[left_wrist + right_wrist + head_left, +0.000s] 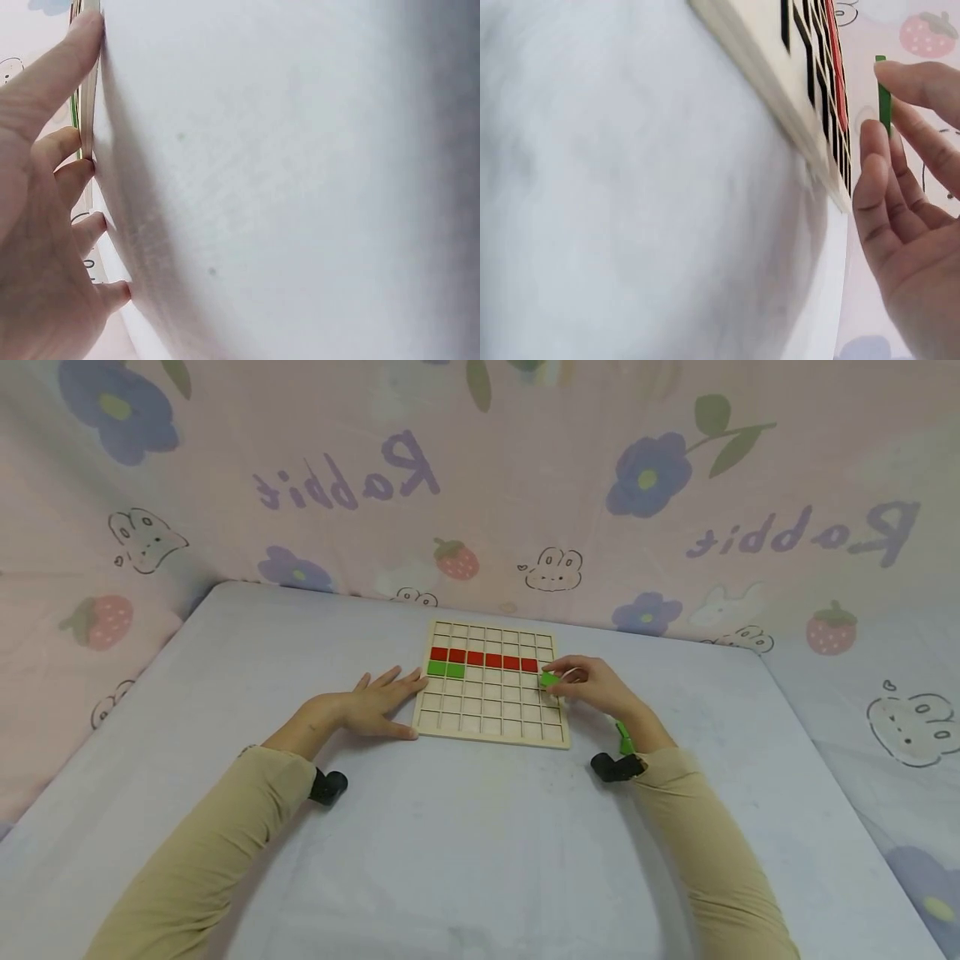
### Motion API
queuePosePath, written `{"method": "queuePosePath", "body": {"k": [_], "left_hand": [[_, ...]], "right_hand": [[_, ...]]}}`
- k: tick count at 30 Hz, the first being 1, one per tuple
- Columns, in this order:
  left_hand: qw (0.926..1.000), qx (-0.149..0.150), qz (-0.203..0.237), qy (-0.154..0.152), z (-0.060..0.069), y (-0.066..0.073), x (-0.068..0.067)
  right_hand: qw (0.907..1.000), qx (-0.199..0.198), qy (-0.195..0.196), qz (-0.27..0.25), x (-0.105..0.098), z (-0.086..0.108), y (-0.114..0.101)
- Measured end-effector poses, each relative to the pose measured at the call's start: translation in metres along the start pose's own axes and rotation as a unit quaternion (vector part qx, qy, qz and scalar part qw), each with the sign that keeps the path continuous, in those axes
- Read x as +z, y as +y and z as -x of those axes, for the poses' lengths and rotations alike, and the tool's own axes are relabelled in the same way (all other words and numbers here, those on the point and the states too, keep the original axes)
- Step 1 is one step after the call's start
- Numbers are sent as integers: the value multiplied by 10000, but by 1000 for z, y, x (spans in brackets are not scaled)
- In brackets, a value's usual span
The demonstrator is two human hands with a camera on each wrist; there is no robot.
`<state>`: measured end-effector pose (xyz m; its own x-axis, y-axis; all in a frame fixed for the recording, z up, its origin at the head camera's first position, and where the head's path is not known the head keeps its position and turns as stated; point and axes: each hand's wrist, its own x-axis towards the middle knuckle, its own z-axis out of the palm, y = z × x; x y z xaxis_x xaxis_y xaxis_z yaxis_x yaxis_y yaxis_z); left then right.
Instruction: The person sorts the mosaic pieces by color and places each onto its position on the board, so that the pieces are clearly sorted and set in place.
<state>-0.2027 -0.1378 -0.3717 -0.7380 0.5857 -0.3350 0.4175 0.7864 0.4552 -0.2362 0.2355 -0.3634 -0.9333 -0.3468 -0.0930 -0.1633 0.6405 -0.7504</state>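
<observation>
A wooden grid board point(480, 724) lies flat on the table, with a row of several red tiles point(485, 659) in its upper half. Two green tiles point(446, 669) sit just below that row at the left edge. My left hand point(375, 704) rests on the table with fingers spread, its thumb and fingertips touching the board's left edge. Over the right edge of the board, my right hand point(596, 685) pinches a green tile point(884, 101) between thumb and fingers. In the right wrist view that tile stands apart from the board, seen edge-on.
More green tiles point(625, 739) lie on the table by the right wrist, partly hidden by the arm. Black wrist cameras point(327, 786) sit at both cuffs. A patterned cloth point(495, 485) hangs behind the white table point(465, 843).
</observation>
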Motion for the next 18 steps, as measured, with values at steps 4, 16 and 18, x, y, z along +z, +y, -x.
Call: {"method": "queuePosePath", "body": {"k": [4, 16, 18], "left_hand": [[10000, 19, -10, -4, -1, 0, 0], [10000, 12, -39, -5, 0, 0, 0], [10000, 17, -30, -7, 1, 0, 0]], "right_hand": [[9999, -49, -64, -127, 5, -4, -3], [9993, -222, -102, -300, 18, -17, -18], [9992, -235, -95, -303, 20, -18, -21]]}}
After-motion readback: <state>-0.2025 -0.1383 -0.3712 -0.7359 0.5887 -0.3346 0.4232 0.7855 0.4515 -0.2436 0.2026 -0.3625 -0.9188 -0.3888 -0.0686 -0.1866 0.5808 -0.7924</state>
